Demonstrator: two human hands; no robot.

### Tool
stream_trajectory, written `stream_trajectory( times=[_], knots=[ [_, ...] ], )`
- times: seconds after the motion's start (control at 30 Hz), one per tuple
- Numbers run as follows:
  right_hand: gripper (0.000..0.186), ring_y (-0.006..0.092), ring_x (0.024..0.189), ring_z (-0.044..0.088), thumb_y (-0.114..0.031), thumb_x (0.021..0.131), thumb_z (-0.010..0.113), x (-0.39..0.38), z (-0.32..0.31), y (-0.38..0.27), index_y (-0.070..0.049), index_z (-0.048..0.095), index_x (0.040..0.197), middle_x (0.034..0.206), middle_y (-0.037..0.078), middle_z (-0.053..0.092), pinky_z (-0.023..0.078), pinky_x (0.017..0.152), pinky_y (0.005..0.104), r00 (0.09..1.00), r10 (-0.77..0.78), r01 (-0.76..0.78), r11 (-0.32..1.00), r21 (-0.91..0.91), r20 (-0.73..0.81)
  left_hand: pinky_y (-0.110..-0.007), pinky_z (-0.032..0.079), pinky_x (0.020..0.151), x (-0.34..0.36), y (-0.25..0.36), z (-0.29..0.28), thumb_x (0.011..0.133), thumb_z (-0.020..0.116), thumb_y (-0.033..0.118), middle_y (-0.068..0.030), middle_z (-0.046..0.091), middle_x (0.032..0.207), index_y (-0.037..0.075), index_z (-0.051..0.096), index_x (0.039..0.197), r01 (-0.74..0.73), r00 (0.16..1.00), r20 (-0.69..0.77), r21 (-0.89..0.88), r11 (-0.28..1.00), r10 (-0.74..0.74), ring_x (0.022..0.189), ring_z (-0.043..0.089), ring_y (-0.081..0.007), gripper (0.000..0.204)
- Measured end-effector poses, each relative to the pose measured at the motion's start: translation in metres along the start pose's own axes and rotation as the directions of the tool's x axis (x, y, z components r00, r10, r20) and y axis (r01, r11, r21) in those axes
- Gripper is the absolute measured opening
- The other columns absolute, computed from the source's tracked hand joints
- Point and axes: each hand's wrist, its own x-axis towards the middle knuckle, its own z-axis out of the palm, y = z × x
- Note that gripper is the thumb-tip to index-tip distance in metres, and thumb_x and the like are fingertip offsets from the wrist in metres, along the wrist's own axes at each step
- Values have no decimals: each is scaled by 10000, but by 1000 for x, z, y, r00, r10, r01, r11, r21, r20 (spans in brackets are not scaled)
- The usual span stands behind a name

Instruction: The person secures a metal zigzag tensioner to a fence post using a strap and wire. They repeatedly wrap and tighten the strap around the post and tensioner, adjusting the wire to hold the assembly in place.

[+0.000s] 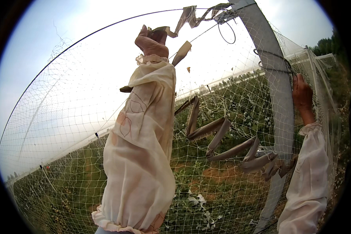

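Observation:
My left hand [152, 42] is raised high in front of the net, its fingers closed round a grey-brown fabric strip [189, 16]. From there the strip zigzags along the upper wire to the top of a grey concrete post [267, 58]. A second length of folded strip [218, 128] zigzags down the netting [66, 113] toward the post's lower part. My right hand [302, 93] is closed at the post's right edge, just below the wire loops [275, 62]. What its fingers hold is hidden. Pale loose sleeves cover both my forearms.
A thin cable [105, 28] arcs from the post top down to the left. A small wire loop [227, 33] hangs near the post top. Behind the net are rows of green plants [245, 97] and bare soil; more netting [319, 78] hangs at right.

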Motion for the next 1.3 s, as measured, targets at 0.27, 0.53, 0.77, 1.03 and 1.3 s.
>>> stream_trajectory(
  times=[0.27, 0.53, 0.77, 1.03, 1.3],
  knots=[
    [250, 405, 627, 597, -269, 1017, 392, 3, 0, -4, -49, 496, 960, 669, 207, 580, 461, 537, 488, 1000, -1, 1, 1000, 13, 2, -543, 477, 990, 5, 9, -12, 993, 341, 245, -219, 593, 1080, -71, 492, 1154, 121, 988, -78, -136, 983, -132, 1093, 576, -377, 386],
    [251, 426, 661, 605, -289, 1010, 404, 7, 3, -8, -62, 503, 965, 717, 226, 606, 462, 550, 511, 1000, 6, -6, 1000, 6, 1, -292, 565, 703, 83, 2, -66, 975, 376, 29, -134, 589, 914, -55, 581, 1050, -125, 991, 109, 545, 829, 78, 895, 613, -192, 234],
    [247, 431, 686, 605, -288, 1007, 406, 4, -1, -7, -67, 494, 940, 742, 218, 612, 464, 571, 512, 999, 41, -42, 999, 17, 25, -236, 554, 922, 40, -4, -26, 939, 365, -98, -162, 571, 1065, -137, 537, 1049, 29, 999, 32, 274, 961, -39, 991, 607, -193, 207],
    [252, 429, 679, 600, -282, 1012, 396, 5, -1, -6, -62, 482, 921, 715, 217, 598, 453, 562, 513, 999, 35, -36, 999, 26, 38, -241, 554, 913, 21, -7, -30, 913, 442, -99, -164, 581, 1056, -156, 545, 1034, -214, 971, 233, 749, 627, 54, 995, 593, -176, 169],
    [258, 431, 649, 595, -285, 1014, 391, 3, -4, -3, -65, 472, 905, 691, 214, 593, 447, 542, 522, 999, 37, -37, 999, -1, 10, -263, 523, 668, 14, -7, -30, 874, 616, 20, -97, 666, 843, -79, 639, 785, -342, 940, 319, 885, 317, 125, 788, 622, -138, 134]
  ],
)
